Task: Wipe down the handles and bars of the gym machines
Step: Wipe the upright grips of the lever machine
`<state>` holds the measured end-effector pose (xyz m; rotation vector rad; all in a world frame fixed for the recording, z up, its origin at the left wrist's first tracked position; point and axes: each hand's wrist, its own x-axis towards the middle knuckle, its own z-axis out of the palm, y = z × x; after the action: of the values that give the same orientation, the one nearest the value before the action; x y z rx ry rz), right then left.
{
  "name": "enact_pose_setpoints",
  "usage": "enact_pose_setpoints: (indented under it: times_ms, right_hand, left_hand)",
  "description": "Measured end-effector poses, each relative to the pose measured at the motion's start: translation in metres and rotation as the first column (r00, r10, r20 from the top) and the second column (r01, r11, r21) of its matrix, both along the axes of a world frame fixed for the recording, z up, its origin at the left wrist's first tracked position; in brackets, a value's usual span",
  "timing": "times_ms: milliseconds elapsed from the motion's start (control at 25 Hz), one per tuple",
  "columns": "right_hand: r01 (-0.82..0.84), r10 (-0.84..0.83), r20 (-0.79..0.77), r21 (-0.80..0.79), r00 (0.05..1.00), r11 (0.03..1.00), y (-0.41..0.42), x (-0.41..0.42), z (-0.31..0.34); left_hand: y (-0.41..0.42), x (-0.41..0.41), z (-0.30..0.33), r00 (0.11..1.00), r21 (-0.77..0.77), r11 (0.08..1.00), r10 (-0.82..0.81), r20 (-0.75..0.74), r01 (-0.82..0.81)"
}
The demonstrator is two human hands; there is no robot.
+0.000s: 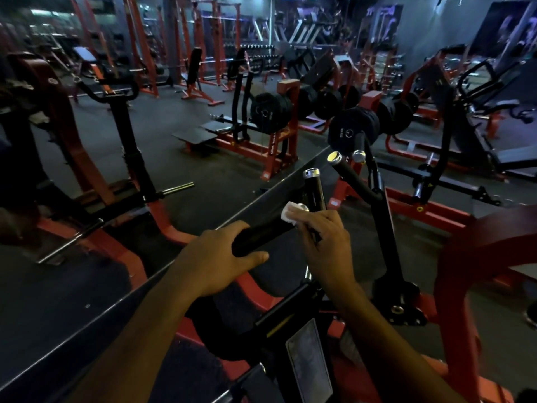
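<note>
A black padded handle [263, 232] of a red-framed gym machine runs diagonally in front of me. My left hand [216, 260] grips its near end, fingers curled over the top and thumb underneath. My right hand [325, 242] holds a small white cloth [289, 213] against the handle's far end, near its chrome cap. A second black handle [315, 189] with a chrome tip stands just behind the cloth. Two more chrome-capped handles [345, 167] rise to the right.
The machine's red frame [459, 286] curves up at my right. A mirror wall edge [174, 266] runs diagonally at left, reflecting red machines. Black weight plates [353, 126] and further red racks and benches fill the floor beyond.
</note>
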<state>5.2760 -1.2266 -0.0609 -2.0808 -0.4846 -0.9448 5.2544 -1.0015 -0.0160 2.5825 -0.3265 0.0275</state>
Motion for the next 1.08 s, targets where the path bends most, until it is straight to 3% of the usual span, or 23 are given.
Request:
enact_pose_setpoints:
  times_ms: [120,240,360,480,560,720,840,920,1080]
  right_hand:
    - [0.056,-0.056,0.024,-0.010,0.998,0.998,-0.005,0.002,0.004]
    - [0.035,-0.031,-0.061,0.070,0.998,0.997,0.019,0.000,0.010]
    - [0.021,-0.021,-0.006,0.039,1.000,0.999,0.025,-0.009,0.005]
    - [0.118,-0.119,0.027,0.019,0.993,0.993,0.010,-0.005,0.000]
    - [0.177,-0.176,-0.023,0.080,0.984,0.981,0.011,0.001,0.000]
    - [0.136,-0.126,-0.060,0.197,0.990,0.971,0.047,-0.005,-0.005]
    - [0.090,-0.091,0.009,0.088,0.996,0.992,0.044,-0.013,-0.008]
    - [0.187,-0.187,0.001,0.030,0.982,0.982,0.030,-0.009,-0.003]
    - [0.329,-0.320,-0.117,0.066,0.940,0.942,0.037,-0.002,0.009]
  left_hand:
    - [0.002,-0.006,-0.004,0.999,-0.061,0.997,-0.035,0.019,0.036]
    - [0.005,-0.005,-0.005,0.999,-0.098,0.995,-0.034,0.020,0.036]
    - [0.003,-0.007,-0.006,0.999,-0.147,0.989,0.006,0.050,0.001]
    - [0.004,-0.012,-0.007,0.994,-0.189,0.981,0.056,0.091,-0.038]
    - [0.005,-0.014,-0.008,0.994,-0.198,0.980,0.054,0.093,-0.034]
    - [0.009,-0.017,-0.013,0.997,-0.256,0.967,0.025,0.077,-0.005]
    - [0.014,-0.016,-0.018,0.997,-0.311,0.948,-0.050,0.052,0.063]
    - [0.019,-0.016,-0.020,0.993,-0.348,0.930,-0.109,0.043,0.117]
    - [0.028,-0.017,-0.031,0.969,-0.338,0.909,-0.212,0.127,0.243]
